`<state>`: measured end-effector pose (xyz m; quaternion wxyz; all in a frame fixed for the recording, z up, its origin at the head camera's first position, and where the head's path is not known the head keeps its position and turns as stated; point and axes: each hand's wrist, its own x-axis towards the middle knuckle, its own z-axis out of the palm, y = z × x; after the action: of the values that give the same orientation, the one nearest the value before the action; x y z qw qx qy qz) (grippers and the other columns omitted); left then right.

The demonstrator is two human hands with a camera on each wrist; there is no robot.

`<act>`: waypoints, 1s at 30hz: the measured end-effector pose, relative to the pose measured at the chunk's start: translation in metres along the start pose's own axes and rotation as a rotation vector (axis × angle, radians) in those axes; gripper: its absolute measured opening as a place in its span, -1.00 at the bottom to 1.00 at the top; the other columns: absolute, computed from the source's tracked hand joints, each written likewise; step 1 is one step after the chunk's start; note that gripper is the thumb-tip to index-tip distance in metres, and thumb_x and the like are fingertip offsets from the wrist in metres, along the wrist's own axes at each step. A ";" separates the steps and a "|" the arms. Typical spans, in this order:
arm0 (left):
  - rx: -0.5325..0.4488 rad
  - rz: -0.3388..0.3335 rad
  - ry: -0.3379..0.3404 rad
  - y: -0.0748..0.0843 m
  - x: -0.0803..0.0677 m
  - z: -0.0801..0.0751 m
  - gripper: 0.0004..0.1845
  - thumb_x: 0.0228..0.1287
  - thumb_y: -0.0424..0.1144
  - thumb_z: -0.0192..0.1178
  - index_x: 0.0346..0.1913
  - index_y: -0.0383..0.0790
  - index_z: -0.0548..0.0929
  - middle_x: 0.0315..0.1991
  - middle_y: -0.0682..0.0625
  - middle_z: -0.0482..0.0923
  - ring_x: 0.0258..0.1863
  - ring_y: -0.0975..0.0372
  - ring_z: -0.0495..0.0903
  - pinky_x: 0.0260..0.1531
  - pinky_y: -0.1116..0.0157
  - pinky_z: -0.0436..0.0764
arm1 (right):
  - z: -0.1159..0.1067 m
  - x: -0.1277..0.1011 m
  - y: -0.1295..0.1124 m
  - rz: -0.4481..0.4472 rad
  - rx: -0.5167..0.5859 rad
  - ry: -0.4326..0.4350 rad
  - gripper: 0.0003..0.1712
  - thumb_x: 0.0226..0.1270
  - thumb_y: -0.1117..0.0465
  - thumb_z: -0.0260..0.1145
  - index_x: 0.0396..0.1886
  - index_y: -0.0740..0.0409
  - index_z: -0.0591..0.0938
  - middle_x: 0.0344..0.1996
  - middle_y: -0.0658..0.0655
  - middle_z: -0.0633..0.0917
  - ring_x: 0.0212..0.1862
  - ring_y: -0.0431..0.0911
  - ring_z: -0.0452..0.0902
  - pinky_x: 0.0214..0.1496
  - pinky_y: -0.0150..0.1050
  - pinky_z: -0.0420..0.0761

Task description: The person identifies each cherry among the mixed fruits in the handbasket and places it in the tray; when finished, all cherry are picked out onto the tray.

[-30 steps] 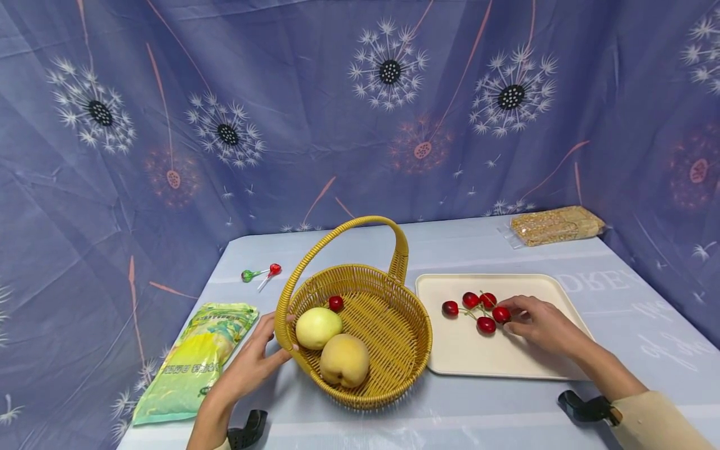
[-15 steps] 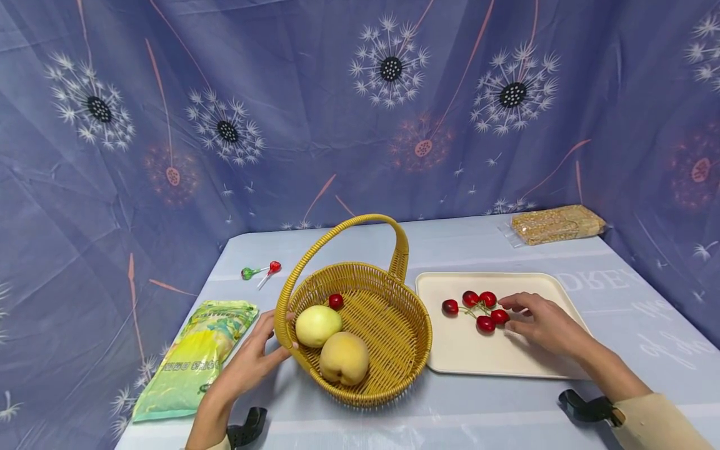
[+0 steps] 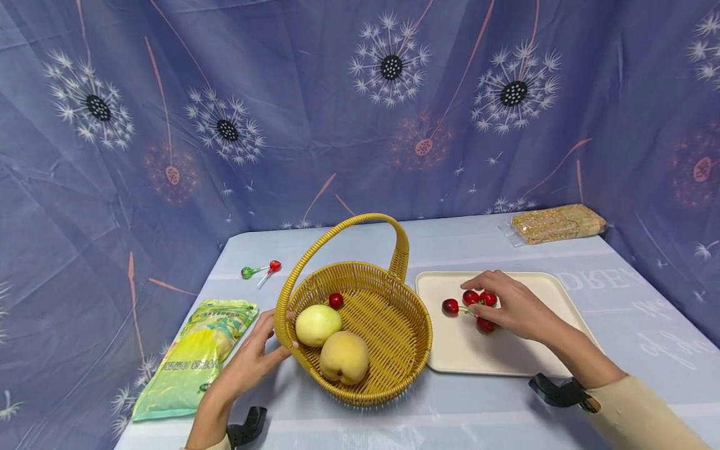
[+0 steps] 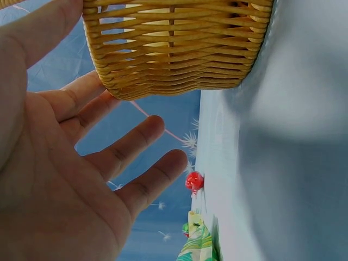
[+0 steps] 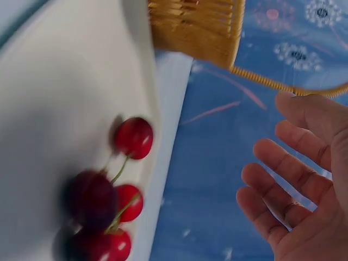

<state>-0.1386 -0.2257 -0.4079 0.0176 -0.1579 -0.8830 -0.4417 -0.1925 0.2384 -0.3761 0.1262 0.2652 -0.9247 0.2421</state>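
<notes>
A yellow wicker basket [image 3: 388, 337] with an arched handle holds a pale green-yellow fruit [image 3: 318, 325], a peach [image 3: 344, 358] and one cherry [image 3: 335, 301]. My left hand [image 3: 255, 359] holds the basket's left rim at the handle's base, thumb and forefinger on either side; its other fingers stretch loosely below the rim in the left wrist view. On the cream tray [image 3: 540, 356] lie several stemmed cherries [image 3: 450, 307]. Over them hovers my right hand [image 3: 514, 306], thumb and fingers apart with nothing between them, partly hiding some cherries. In the right wrist view its fingers [image 5: 283, 168] are spread and slightly bent.
Left of the basket lies a green-yellow packet [image 3: 197, 362]. Behind that are a green lollipop [image 3: 247, 272] and a red lollipop [image 3: 274, 266]. A clear bag of tan food [image 3: 557, 224] sits at the back right, before the blue curtain [image 3: 337, 125].
My right hand has come off the rightmost cherry and moved left above the cluster, its fingers parting. That cherry had shifted slightly left and down. The left hand and basket stay put.
</notes>
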 end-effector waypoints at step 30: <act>-0.007 0.009 -0.007 -0.002 0.000 0.000 -0.39 0.20 -0.09 0.27 0.29 -0.14 0.36 0.33 -0.08 0.22 0.36 0.00 0.14 0.27 -0.24 0.22 | 0.047 0.112 -0.112 -0.320 0.029 -0.225 -0.62 0.20 0.11 0.34 0.02 0.05 0.61 -0.10 0.00 0.62 0.00 -0.10 0.51 0.02 -0.16 0.56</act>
<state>-0.1394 -0.2265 -0.4092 0.0162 -0.1636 -0.8808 -0.4439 -0.2286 0.0830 -0.3327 0.0551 0.4359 -0.8755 0.2009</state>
